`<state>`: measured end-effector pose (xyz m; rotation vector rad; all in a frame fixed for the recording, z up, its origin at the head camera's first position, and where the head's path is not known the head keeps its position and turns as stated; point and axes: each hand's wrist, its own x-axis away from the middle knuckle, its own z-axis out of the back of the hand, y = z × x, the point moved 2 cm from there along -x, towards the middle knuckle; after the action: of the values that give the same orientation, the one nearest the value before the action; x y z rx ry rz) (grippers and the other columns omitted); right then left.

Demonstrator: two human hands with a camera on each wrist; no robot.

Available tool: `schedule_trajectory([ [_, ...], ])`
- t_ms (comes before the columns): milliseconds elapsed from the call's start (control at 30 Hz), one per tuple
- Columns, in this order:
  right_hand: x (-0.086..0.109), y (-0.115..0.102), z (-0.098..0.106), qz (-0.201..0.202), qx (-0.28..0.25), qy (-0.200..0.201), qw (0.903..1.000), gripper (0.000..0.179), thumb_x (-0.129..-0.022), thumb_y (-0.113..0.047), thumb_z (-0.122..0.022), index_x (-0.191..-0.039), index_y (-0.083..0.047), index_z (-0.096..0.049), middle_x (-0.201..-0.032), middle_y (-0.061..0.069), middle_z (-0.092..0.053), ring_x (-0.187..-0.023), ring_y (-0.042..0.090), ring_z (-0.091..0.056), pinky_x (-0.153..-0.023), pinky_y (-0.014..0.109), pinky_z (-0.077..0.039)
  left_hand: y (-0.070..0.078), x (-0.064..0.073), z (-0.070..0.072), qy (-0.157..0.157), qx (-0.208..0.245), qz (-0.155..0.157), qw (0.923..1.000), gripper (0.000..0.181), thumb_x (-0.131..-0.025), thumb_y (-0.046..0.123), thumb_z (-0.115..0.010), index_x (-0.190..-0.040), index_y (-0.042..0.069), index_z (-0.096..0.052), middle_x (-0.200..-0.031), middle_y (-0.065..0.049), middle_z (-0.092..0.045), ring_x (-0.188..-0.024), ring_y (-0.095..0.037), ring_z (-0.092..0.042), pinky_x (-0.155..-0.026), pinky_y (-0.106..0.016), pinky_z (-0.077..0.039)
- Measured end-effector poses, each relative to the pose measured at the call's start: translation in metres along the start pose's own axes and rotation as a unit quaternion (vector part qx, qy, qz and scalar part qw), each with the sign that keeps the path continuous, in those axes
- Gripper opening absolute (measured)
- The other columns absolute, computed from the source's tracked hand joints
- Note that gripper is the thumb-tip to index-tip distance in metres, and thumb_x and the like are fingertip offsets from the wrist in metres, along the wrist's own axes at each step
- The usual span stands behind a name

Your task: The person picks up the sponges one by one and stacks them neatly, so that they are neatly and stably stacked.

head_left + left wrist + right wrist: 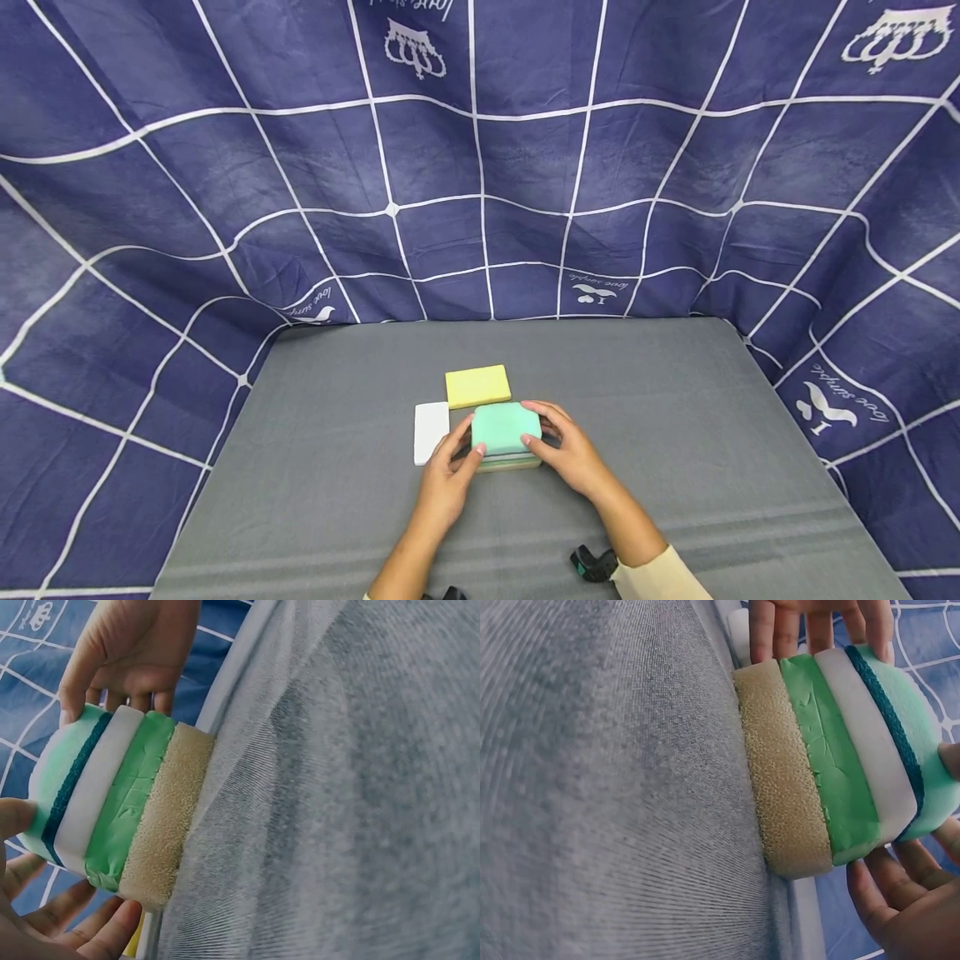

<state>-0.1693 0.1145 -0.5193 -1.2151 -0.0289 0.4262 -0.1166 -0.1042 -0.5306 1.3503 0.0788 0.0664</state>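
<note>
A stack of sponges stands on the grey table between both hands. On top lies a mint-green sponge (pixel 504 427) with a dark teal scouring layer (pixel 77 785) beneath it. Below come a white sponge (pixel 97 795), a green block (pixel 129 802) with a creased, wrapper-like surface, and a tan porous sponge (pixel 169 814) touching the table. My left hand (pixel 444 487) holds the stack's left side, thumb at the mint sponge and fingers along the side. From the right, my right hand (pixel 576 457) grips the opposite side likewise. The layers look roughly aligned.
A flat white block (pixel 431 433) lies left of the stack, close to my left hand. Behind the stack is a yellow sponge-like block (pixel 477 386). Grey cloth covers the table (pixel 337 467), and a blue checked curtain (pixel 525 167) encloses its back and sides.
</note>
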Motion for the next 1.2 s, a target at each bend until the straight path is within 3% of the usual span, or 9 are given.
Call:
schedule_trajectory([
  [333, -0.001, -0.005, 0.000, 0.011, -0.012, -0.003, 0.9999, 0.054, -0.092, -0.011, -0.074, -0.143, -0.008, -0.055, -0.142, 0.016, -0.055, -0.126, 0.033, -0.059, -0.106, 0.038, -0.053, 0.006, -0.001, 0.004, 0.000, -0.008, -0.013, 0.9999, 0.058, -0.095, 0.036, -0.070, -0.148, 0.023, -0.052, -0.137, -0.010, -0.059, -0.127, -0.030, -0.061, -0.092, -0.033, -0.060],
  [600, -0.001, -0.004, 0.003, 0.005, -0.010, -0.015, 0.9998, 0.053, -0.095, -0.019, -0.072, -0.144, -0.011, -0.054, -0.142, 0.013, -0.055, -0.127, 0.030, -0.059, -0.108, 0.037, -0.051, 0.014, -0.008, 0.011, 0.031, -0.024, -0.042, 0.9984, 0.051, -0.099, 0.031, -0.067, -0.145, 0.014, -0.055, -0.133, -0.015, -0.062, -0.125, -0.031, -0.062, -0.096, -0.037, -0.058],
  [733, -0.001, -0.004, 0.003, 0.013, -0.011, -0.019, 0.9997, 0.052, -0.097, -0.019, -0.070, -0.145, -0.009, -0.053, -0.142, 0.014, -0.054, -0.126, 0.032, -0.059, -0.108, 0.037, -0.051, 0.017, -0.014, 0.016, 0.044, -0.024, -0.048, 0.9976, 0.048, -0.100, 0.028, -0.065, -0.145, 0.014, -0.056, -0.133, -0.017, -0.062, -0.122, -0.033, -0.063, -0.093, -0.034, -0.059],
  [900, -0.001, -0.003, 0.003, 0.018, -0.009, -0.020, 0.9996, 0.052, -0.097, -0.018, -0.069, -0.146, -0.009, -0.052, -0.142, 0.013, -0.054, -0.126, 0.031, -0.059, -0.107, 0.036, -0.051, 0.016, -0.022, 0.024, 0.053, -0.027, -0.026, 0.9979, 0.048, -0.100, 0.023, -0.064, -0.146, 0.015, -0.055, -0.134, -0.015, -0.062, -0.119, -0.027, -0.065, -0.090, -0.029, -0.058],
  [1033, -0.001, -0.003, 0.003, 0.019, -0.006, -0.017, 0.9997, 0.052, -0.097, -0.019, -0.069, -0.146, -0.014, -0.053, -0.142, 0.013, -0.054, -0.126, 0.029, -0.060, -0.107, 0.033, -0.051, 0.014, -0.029, 0.031, 0.053, -0.039, -0.014, 0.9977, 0.050, -0.099, 0.022, -0.065, -0.148, 0.014, -0.053, -0.134, -0.015, -0.062, -0.119, -0.026, -0.065, -0.096, -0.038, -0.057],
  [1200, 0.001, -0.005, 0.003, -0.011, -0.009, -0.021, 0.9997, 0.055, -0.097, -0.026, -0.070, -0.148, -0.025, -0.049, -0.143, 0.009, -0.052, -0.128, 0.026, -0.058, -0.107, 0.031, -0.051, 0.011, -0.039, 0.036, 0.052, -0.050, -0.005, 0.9974, 0.056, -0.096, 0.019, -0.068, -0.148, 0.010, -0.051, -0.132, -0.016, -0.063, -0.118, -0.031, -0.065, -0.100, -0.047, -0.056],
])
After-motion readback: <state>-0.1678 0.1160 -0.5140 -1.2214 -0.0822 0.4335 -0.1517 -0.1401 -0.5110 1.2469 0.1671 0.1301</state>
